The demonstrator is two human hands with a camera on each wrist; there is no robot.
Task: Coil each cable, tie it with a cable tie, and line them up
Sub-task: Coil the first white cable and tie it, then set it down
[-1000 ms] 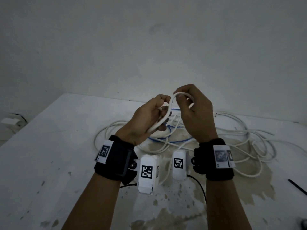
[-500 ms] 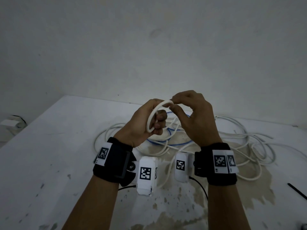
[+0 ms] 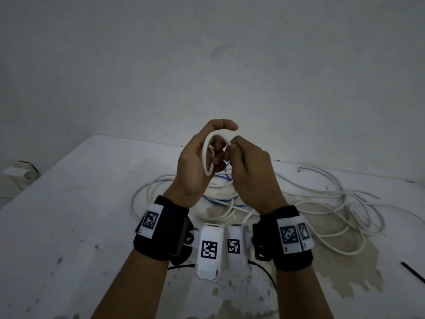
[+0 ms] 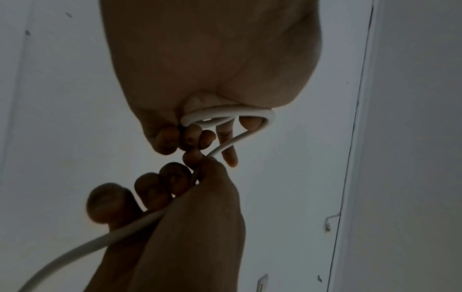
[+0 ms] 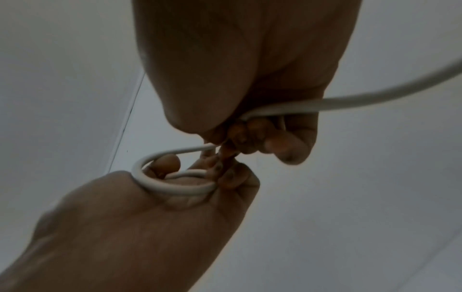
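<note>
I hold a small coil of white cable [image 3: 205, 157] up in front of me, above the table. My left hand [image 3: 213, 155] grips the coil against its palm, with the index finger arched over the top. My right hand [image 3: 231, 146] pinches the same cable right beside the coil. In the left wrist view the coil [image 4: 225, 116] lies under the curled fingers of the left hand [image 4: 200, 134], and the right hand [image 4: 200, 164] pinches the strand below it. In the right wrist view the loose cable [image 5: 350, 100] runs off to the right from the right hand [image 5: 235, 138].
A tangle of white cables [image 3: 322, 203] and a blue cable [image 3: 220, 200] lie on the stained white table [image 3: 69, 226] beneath my hands. A black cable tie [image 3: 414, 272] lies at the right edge. A grey wall stands close behind.
Both hands have risen. The left hand has turned palm towards me with its index finger over the loop. The right hand has come close against the coil.
</note>
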